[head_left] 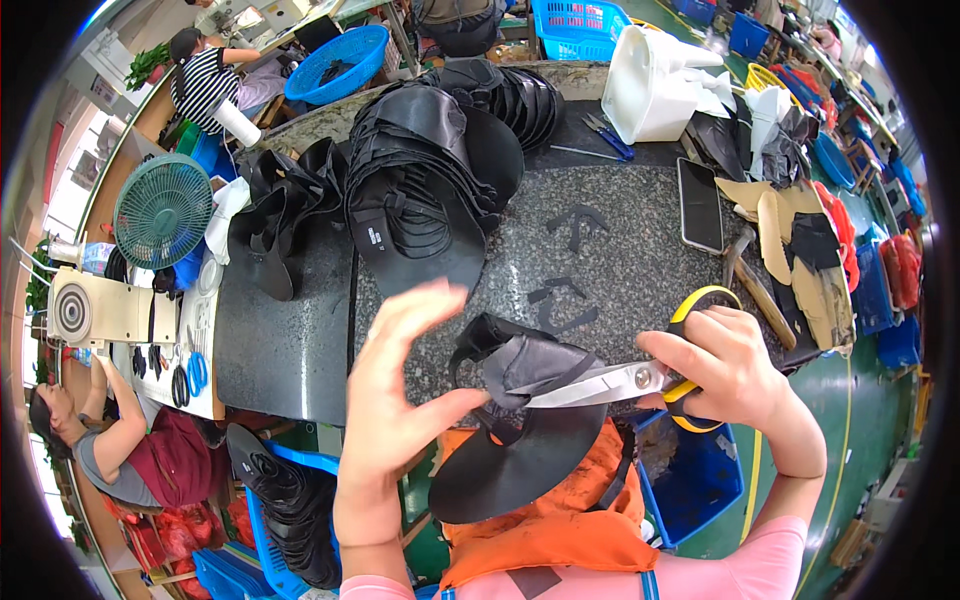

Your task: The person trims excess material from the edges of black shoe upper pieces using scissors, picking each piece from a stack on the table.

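Observation:
My left hand (400, 385) holds a black leather shoe upper (520, 420) by its near left edge, thumb against it and fingers spread upward. My right hand (725, 365) grips yellow-handled scissors (620, 380), whose blades are partly apart and bite into the upper's folded top from the right. The upper hangs over my lap at the front edge of the speckled stone table (640, 260).
Stacks of black uppers (420, 180) fill the table's back left. Small black offcuts (565, 300) lie mid-table, a phone (700, 205) and a hammer (745, 275) to the right. A white container (650, 85), blue baskets, a green fan (162, 210), seated workers at left.

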A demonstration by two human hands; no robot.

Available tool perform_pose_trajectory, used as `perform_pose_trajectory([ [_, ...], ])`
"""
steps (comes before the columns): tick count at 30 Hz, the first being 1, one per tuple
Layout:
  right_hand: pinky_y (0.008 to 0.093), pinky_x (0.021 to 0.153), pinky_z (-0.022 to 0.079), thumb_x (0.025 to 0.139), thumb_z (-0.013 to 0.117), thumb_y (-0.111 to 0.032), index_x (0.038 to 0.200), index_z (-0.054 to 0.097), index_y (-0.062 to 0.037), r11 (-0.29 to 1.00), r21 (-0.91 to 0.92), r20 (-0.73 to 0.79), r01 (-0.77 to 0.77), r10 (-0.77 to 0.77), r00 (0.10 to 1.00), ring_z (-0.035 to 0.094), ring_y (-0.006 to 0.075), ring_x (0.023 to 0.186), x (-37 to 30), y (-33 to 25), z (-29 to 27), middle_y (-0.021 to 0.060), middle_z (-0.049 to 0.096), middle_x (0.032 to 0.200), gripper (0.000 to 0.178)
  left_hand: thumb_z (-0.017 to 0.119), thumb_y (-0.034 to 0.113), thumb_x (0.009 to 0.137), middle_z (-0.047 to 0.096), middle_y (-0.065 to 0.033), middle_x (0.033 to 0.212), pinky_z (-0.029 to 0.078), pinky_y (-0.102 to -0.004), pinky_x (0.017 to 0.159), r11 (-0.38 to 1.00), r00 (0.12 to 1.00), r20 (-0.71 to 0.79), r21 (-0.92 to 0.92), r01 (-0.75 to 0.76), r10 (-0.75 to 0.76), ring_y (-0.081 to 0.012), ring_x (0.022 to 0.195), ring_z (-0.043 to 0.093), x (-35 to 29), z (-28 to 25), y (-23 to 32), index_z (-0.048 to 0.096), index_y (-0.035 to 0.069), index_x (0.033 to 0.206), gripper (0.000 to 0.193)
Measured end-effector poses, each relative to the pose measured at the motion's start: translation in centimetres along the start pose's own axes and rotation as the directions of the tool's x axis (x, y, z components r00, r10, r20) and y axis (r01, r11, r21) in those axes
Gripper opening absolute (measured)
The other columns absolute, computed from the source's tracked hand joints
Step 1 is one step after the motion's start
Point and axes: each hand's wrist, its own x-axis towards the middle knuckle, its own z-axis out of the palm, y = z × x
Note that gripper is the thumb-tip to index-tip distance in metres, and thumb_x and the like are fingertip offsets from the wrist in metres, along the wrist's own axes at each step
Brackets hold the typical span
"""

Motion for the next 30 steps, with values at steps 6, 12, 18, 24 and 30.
perform_pose_trajectory([
  [6,0.0348,0.051,0.043,0.059,0.083,-0.020,0.113,0.063,-0.0112,0.975,0.216,-0.022,-0.049,0.055,0.998,0.053,0.0210,0.055,-0.4,-0.1,1.6,0.0015,0.047,0.068,0.058,0.071,-0.006,0.073,0.071,-0.0081,0.109,0.028,-0.0435,0.114,0.975,0.928,0.340,-0.209,-0.082,0.151,-0.0308,0.132,0.049,2.3,2.2,-2.9,0.069,0.006,0.105,0.035],
  [12,0.0320,0.063,0.051,0.070,0.085,-0.022,0.118,0.061,-0.0081,0.792,0.515,0.295,-0.328,0.196,0.935,0.063,0.0224,0.068,-0.6,-0.5,1.4,0.0063,0.063,0.082,0.056,0.063,-0.009,0.077,0.069,-0.0090,0.103,0.049,-0.0302,0.084,0.931,0.974,0.220,-0.363,0.033,0.051,-0.0200,0.098,0.065,0.3,3.9,-2.6,0.066,0.004,0.108,0.033],
  [18,0.0349,0.074,0.052,0.073,0.084,-0.025,0.119,0.061,-0.0049,0.592,0.650,0.454,-0.475,0.198,0.869,0.066,0.0289,0.076,-1.1,-0.2,1.5,0.0137,0.067,0.088,0.055,0.064,-0.004,0.086,0.072,-0.0084,0.091,0.053,-0.0270,0.073,0.936,0.980,0.179,-0.321,0.144,-0.089,-0.0125,0.083,0.068,-0.2,3.5,-1.1,0.067,-0.001,0.108,0.022],
  [24,0.0344,0.075,0.051,0.074,0.084,-0.027,0.118,0.062,-0.0047,0.534,0.655,0.560,-0.534,0.131,0.818,0.067,0.0276,0.081,-0.8,0.4,0.4,0.0138,0.069,0.091,0.053,0.066,-0.008,0.080,0.072,-0.0106,0.090,0.052,-0.0244,0.073,0.972,0.963,0.254,-0.185,0.143,-0.094,-0.0143,0.080,0.068,0.7,2.0,0.4,0.070,-0.004,0.101,0.021],
  [30,0.0347,0.077,0.051,0.076,0.083,-0.033,0.118,0.061,-0.0050,0.471,0.649,0.628,-0.597,0.110,0.770,0.067,0.0282,0.085,-0.7,0.3,0.0,0.0136,0.069,0.094,0.055,0.072,0.001,0.080,0.070,-0.0085,0.082,0.050,-0.0252,0.067,0.990,0.944,0.321,-0.091,0.106,-0.072,-0.0151,0.074,0.067,1.0,1.9,0.4,0.070,-0.002,0.098,0.018],
])
